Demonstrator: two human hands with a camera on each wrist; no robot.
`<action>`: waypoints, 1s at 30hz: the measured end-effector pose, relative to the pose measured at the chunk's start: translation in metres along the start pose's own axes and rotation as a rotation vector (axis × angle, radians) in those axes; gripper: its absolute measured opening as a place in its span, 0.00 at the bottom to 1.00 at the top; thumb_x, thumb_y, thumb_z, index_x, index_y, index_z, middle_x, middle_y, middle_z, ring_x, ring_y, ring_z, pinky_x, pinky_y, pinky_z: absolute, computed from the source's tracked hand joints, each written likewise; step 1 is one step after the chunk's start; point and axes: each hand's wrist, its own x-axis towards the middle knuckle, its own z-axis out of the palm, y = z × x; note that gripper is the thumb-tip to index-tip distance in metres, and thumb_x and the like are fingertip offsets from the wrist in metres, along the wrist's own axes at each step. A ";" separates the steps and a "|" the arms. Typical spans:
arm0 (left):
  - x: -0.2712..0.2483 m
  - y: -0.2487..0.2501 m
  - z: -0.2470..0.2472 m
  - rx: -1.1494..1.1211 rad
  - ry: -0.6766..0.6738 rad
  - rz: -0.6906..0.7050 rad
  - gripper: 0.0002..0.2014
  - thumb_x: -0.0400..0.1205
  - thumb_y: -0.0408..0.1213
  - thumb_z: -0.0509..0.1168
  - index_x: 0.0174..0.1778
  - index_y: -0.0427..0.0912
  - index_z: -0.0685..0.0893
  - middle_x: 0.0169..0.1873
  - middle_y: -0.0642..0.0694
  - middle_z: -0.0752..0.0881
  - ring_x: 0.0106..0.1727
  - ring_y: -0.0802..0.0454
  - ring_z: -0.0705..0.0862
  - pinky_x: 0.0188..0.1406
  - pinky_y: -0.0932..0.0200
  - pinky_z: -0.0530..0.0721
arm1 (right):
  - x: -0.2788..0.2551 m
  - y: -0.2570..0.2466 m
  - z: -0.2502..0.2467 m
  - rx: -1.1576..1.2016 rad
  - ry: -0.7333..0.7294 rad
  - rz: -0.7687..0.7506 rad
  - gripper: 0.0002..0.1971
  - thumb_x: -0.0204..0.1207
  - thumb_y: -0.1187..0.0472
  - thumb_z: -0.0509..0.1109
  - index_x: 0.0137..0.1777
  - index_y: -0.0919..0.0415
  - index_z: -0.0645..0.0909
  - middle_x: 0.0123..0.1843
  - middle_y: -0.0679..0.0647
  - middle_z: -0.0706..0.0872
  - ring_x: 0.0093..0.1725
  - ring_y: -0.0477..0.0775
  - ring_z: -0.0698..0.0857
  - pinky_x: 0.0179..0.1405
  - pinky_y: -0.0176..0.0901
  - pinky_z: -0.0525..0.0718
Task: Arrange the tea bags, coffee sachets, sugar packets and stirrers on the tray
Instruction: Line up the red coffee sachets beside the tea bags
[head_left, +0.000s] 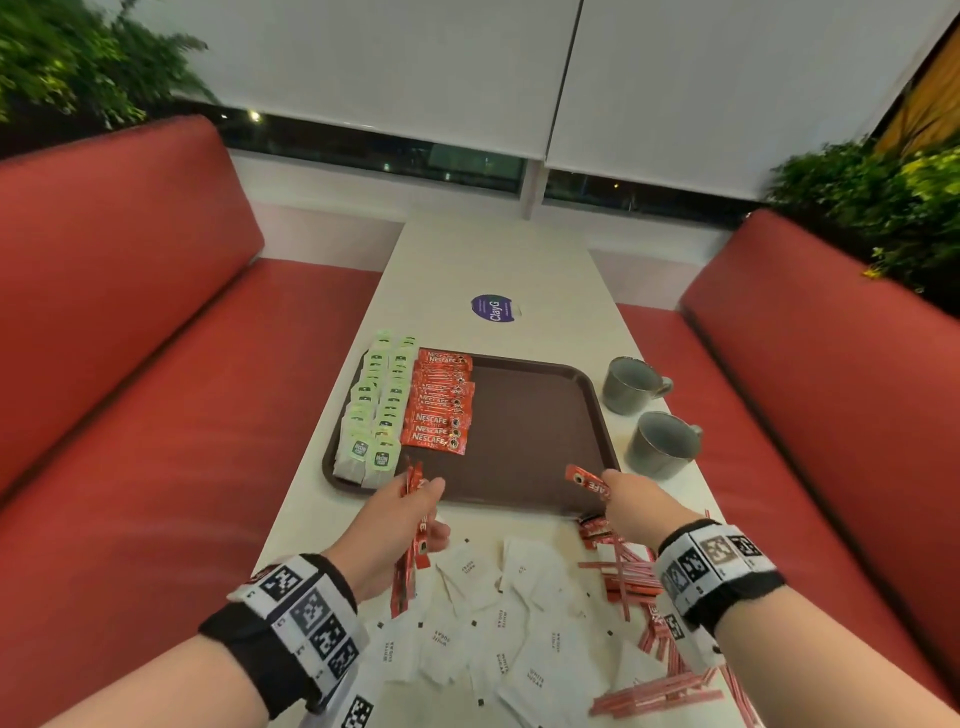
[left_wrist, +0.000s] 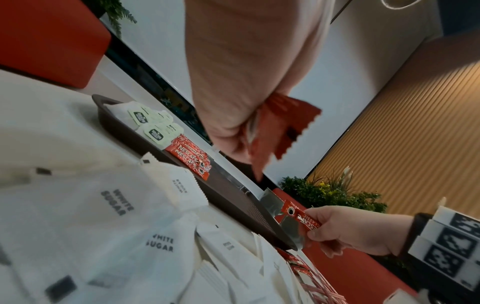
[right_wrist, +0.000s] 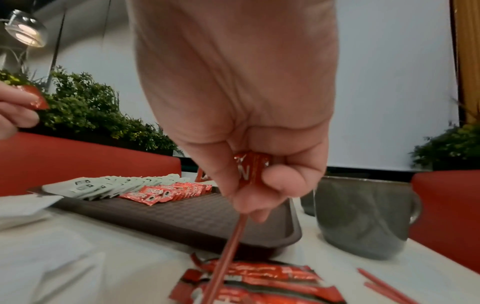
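A brown tray (head_left: 524, 467) carries two rows of green tea bags (head_left: 376, 405) at its left and a row of red coffee sachets (head_left: 441, 405) beside them. My left hand (head_left: 431, 506) grips a bunch of coffee sachets (head_left: 413, 540) just before the tray's near edge. Over the near right corner, my right hand (head_left: 610, 488) pinches a single coffee sachet (head_left: 587, 480), also seen in the right wrist view (right_wrist: 249, 170). White sugar packets (head_left: 493, 623) lie loose on the table between my wrists. Red stirrers (head_left: 634, 577) are heaped under my right wrist.
Two grey cups (head_left: 634, 384) (head_left: 665, 444) stand right of the tray. A few loose coffee sachets (right_wrist: 259, 277) lie on the table below my right hand. Red bench seats (head_left: 130, 312) flank the narrow white table (head_left: 493, 260). The tray's right half is bare.
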 end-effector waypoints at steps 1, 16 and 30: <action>0.000 0.000 0.003 -0.001 -0.024 -0.012 0.07 0.84 0.38 0.63 0.44 0.40 0.73 0.28 0.45 0.75 0.28 0.50 0.79 0.34 0.55 0.85 | 0.000 0.000 -0.001 0.001 0.023 0.000 0.05 0.82 0.68 0.56 0.49 0.58 0.70 0.47 0.55 0.80 0.43 0.55 0.80 0.40 0.41 0.76; 0.028 0.016 0.031 0.346 0.049 0.267 0.05 0.79 0.39 0.69 0.42 0.42 0.84 0.21 0.52 0.75 0.22 0.54 0.71 0.24 0.59 0.71 | -0.024 -0.068 -0.024 0.636 -0.282 -0.456 0.06 0.82 0.64 0.61 0.45 0.54 0.76 0.32 0.49 0.82 0.27 0.46 0.78 0.31 0.41 0.76; 0.042 0.019 -0.008 0.059 0.020 0.107 0.07 0.79 0.29 0.69 0.38 0.38 0.77 0.26 0.46 0.82 0.21 0.56 0.70 0.20 0.65 0.70 | 0.024 -0.111 -0.021 1.437 -0.236 -0.274 0.05 0.78 0.71 0.69 0.41 0.64 0.78 0.32 0.55 0.82 0.28 0.46 0.78 0.28 0.35 0.77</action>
